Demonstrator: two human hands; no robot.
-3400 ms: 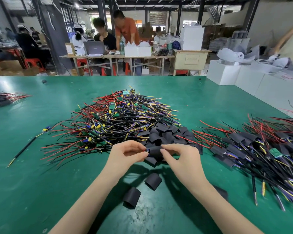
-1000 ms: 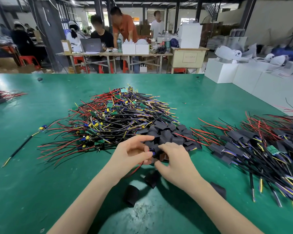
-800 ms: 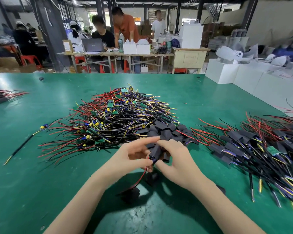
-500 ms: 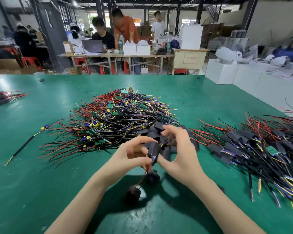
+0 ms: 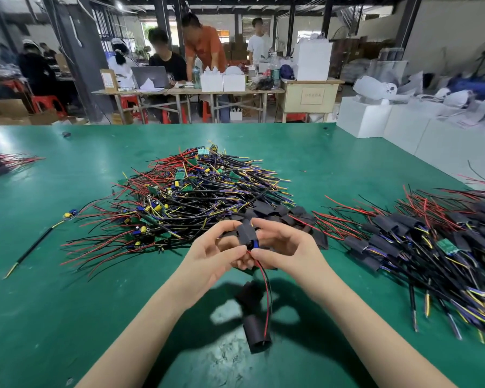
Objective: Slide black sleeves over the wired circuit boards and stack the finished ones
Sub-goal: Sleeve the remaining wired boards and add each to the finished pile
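My left hand [image 5: 212, 254] and my right hand [image 5: 284, 247] meet above the green table [image 5: 67, 303], both pinching one black sleeve [image 5: 246, 233] that stands nearly upright. A wired circuit board sits inside it; a blue part shows at its lower end, and red and black wires [image 5: 267, 292] hang down from it. Behind my hands lies a big heap of bare wired boards [image 5: 196, 191] with loose black sleeves [image 5: 280, 212] at its near right edge. A stack of sleeved boards [image 5: 420, 242] lies to the right.
Two loose black sleeves [image 5: 256, 333] lie on the table below my hands. A single wired board [image 5: 34, 245] lies at the left, and a small wire bundle [image 5: 3, 163] at the far left edge. White boxes [image 5: 403, 130] border the table's right side. People work at desks beyond.
The sleeve has turned from lying across my fingers to nearly upright, and my hands have lifted it slightly. The board's red and black wires now hang free below it.
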